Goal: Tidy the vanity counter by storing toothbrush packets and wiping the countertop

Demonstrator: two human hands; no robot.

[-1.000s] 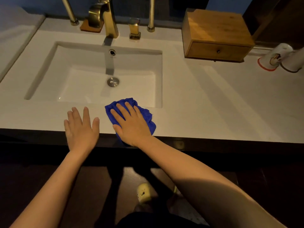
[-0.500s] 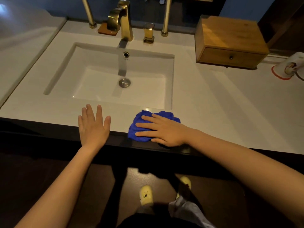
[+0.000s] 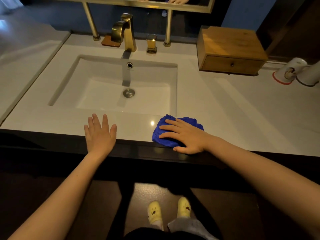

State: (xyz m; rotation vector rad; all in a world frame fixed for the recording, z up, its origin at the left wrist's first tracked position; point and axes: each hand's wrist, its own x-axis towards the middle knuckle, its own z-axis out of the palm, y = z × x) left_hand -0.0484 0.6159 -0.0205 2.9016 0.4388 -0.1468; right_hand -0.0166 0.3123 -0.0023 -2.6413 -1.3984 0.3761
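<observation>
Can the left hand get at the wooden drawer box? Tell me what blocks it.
Probably not easily: the left hand lies flat at the counter's front edge, the wooden drawer box sits far back right, and the right hand, pressing the blue cloth, crosses that path.

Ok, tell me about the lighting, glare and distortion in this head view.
Head view: dim, warm light; a small bright glare spot sits on the countertop between the left hand and the blue cloth; the wide-angle lens bows the counter's front edge; below the counter is nearly black, apart from a lit patch of floor.
</observation>
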